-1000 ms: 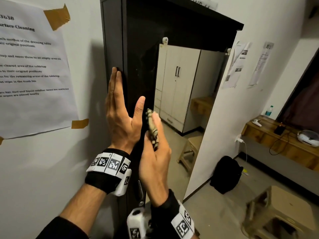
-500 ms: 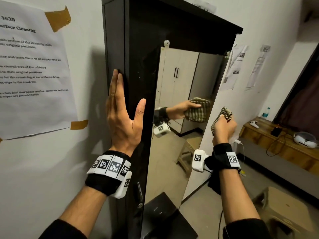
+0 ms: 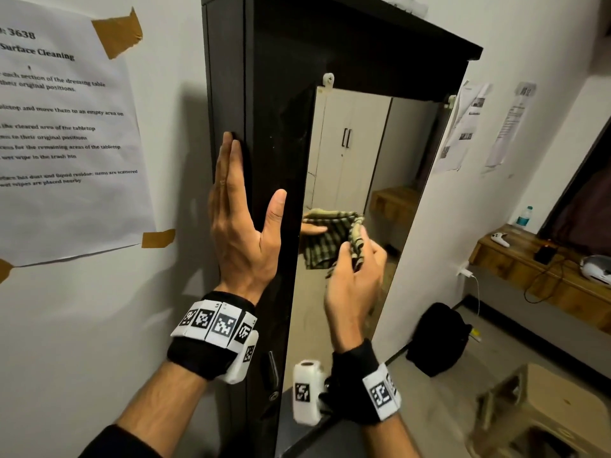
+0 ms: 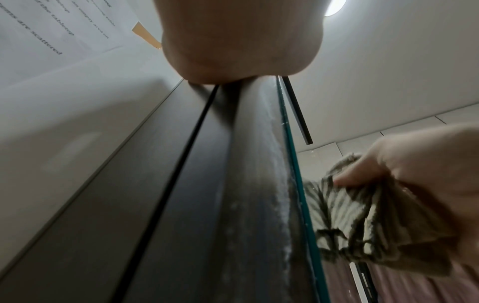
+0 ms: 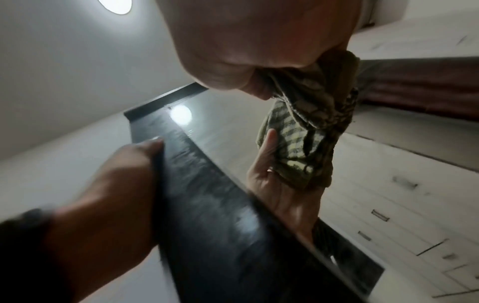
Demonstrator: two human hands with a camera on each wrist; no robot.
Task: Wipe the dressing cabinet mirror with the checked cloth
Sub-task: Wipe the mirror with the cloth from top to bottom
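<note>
The dressing cabinet is tall and dark, and its mirror faces right and reflects a white wardrobe. My left hand lies flat on the cabinet's side edge, fingers straight up and thumb spread over the front. My right hand grips the bunched checked cloth and holds it against the glass at mid height, so the cloth's reflection meets it. From the left wrist, the cloth touches the mirror's teal edge. In the right wrist view the cloth hangs from my fingers above its reflection.
A printed sheet is taped to the wall left of the cabinet. More papers hang on the right wall. A wooden shelf carries a bottle and cables. On the floor are a black bag and a stool.
My right hand swept the cloth from the mirror's left edge out to its right edge, then back toward the left. The left hand stayed flat on the cabinet.
</note>
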